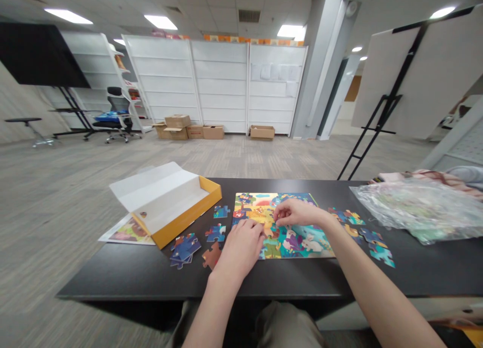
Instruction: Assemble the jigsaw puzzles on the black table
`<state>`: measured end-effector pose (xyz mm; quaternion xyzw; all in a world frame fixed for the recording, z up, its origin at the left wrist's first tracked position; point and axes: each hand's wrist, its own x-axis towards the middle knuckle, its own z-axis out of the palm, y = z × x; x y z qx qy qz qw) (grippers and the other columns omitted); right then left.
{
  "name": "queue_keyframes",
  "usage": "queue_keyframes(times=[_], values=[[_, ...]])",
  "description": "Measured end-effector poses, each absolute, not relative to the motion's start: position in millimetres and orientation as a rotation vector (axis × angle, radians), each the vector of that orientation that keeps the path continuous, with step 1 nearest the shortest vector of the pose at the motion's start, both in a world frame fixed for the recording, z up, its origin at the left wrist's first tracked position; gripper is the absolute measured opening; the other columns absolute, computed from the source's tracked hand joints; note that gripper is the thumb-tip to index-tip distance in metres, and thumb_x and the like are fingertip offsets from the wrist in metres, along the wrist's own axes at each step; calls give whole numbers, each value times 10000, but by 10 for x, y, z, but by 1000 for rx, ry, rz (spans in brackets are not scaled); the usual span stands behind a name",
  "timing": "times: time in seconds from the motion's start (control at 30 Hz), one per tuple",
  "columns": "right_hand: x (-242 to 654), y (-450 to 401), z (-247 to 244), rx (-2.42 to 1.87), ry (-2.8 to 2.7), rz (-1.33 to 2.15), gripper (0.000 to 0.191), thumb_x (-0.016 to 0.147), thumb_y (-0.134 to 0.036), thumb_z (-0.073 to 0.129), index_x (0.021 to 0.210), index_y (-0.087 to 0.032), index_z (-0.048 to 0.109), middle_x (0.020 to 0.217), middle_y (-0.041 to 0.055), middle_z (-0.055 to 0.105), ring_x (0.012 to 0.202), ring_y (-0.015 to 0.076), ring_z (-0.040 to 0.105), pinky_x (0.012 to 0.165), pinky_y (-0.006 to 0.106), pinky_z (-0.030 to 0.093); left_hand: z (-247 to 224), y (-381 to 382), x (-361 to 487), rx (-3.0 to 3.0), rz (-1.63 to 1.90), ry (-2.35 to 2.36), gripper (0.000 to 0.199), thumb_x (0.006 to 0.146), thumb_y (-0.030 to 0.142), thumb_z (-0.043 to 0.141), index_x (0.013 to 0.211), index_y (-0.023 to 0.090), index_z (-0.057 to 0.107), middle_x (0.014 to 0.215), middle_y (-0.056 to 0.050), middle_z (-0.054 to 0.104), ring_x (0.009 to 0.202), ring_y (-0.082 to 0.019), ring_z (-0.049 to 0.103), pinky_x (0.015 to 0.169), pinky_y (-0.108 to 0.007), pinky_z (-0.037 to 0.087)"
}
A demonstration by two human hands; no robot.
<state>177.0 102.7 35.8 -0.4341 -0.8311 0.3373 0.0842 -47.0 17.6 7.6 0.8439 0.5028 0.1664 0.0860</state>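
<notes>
A colourful jigsaw puzzle lies on the black table, much of it joined. My left hand rests over its lower left part, fingers bent and together; what lies under the fingertips is hidden. Over the puzzle's middle, my right hand is pinched, fingertips down, and anything between them is too small to make out. Loose blue pieces are stacked to the left, with a brown piece beside my left hand. More loose pieces lie right of the puzzle, beyond my right forearm.
An open yellow box with white paper stands at the table's left, partly over a printed sheet. Clear plastic bags lie at the right. Behind the table are cardboard boxes and white shelves.
</notes>
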Motion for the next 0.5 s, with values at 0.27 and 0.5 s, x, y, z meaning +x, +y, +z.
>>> queue_keyframes(times=[0.27, 0.5], values=[[1714, 1034, 277, -1280, -2498, 1079, 279, 725, -367, 750, 910, -159, 730, 692, 12, 678, 634, 149, 621, 585, 228, 437, 166, 122, -514, 2441, 451, 1544, 255, 945, 314, 529, 1157, 222, 636, 1221, -89, 643, 1187, -263, 561, 990, -401, 457], [1694, 1013, 291, -1297, -2516, 1117, 370, 695, -394, 794, 968, -160, 704, 687, -19, 601, 618, 127, 557, 556, 223, 394, 145, 37, -679, 2259, 373, 1679, 823, 770, 610, 666, 1445, 190, 456, 1590, -163, 334, 1491, -365, 228, 1158, -530, 314]])
